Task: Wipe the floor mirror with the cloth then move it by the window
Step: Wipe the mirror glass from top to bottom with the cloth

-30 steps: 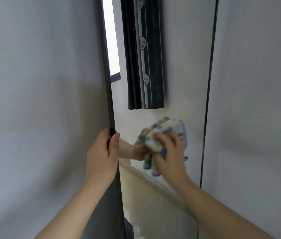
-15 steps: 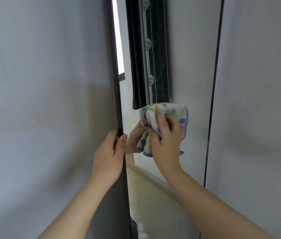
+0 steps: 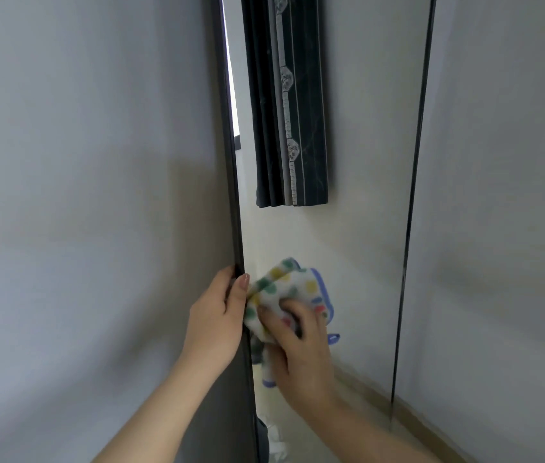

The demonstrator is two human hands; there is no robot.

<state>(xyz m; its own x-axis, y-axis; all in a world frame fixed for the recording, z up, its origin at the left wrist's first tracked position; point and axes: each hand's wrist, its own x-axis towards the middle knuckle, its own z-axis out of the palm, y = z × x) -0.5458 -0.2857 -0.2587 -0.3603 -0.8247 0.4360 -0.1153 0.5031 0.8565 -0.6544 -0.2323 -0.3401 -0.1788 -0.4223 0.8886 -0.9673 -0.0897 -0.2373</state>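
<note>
Head camera, two hands up. Left hand (image 3: 216, 317), at seven o'clock, is curled round the dark left edge of the one floor mirror (image 3: 369, 248). Right hand (image 3: 301, 359), just beside it at six o'clock, bunches the single spotted cloth (image 3: 286, 289) and presses it on the glass by that edge. The mirror stands upright against the grey wall (image 3: 64, 195). One dark curtain (image 3: 286, 111) shows reflected at twelve o'clock.

The lone head-worn view sits close above and behind the left hand (image 3: 217, 325), which grips the floor mirror (image 3: 358, 245) edge, and faces the glass.
</note>
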